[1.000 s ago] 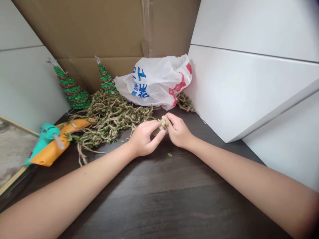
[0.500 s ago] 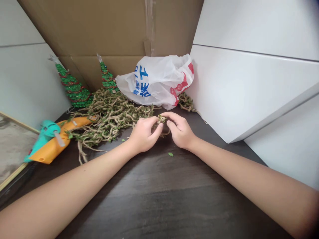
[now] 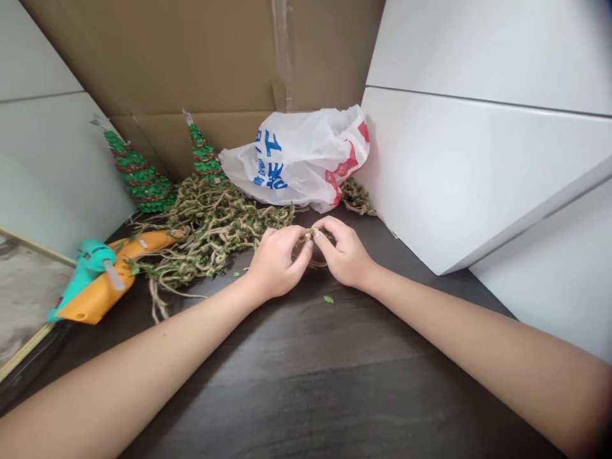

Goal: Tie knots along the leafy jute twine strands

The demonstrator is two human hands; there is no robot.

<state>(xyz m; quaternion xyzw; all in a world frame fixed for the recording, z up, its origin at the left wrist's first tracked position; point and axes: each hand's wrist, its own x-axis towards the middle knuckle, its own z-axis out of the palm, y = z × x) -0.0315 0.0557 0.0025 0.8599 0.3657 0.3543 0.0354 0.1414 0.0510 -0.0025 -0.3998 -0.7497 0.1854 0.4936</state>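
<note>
Between my hands is a small knotted piece of twine garland [image 3: 310, 234] with green leaves, mostly hidden by my fingers. My left hand [image 3: 278, 262] pinches it from the left with thumb and forefinger. From the right, my right hand [image 3: 345, 255] pinches it the same way, the two thumbs almost meeting. A thin loop of the twine hangs below the fingers. Left of my hands lies a heap of leafy twine garland [image 3: 210, 223]. A loose green leaf [image 3: 328, 299] rests on the dark table [image 3: 306, 382] just below my hands.
A teal glue gun [image 3: 88, 268] leans on an orange holder [image 3: 108, 290] at the left. Two small green Christmas trees [image 3: 141, 175] stand behind the heap. A white plastic bag [image 3: 306, 156] lies at the back before a cardboard wall [image 3: 191, 57]. White panels [image 3: 454, 172] rise at the right.
My fingertips have closed in over the knot, the right thumb and forefinger shifting slightly left, so less of the garland piece shows. The view has tilted slightly.
</note>
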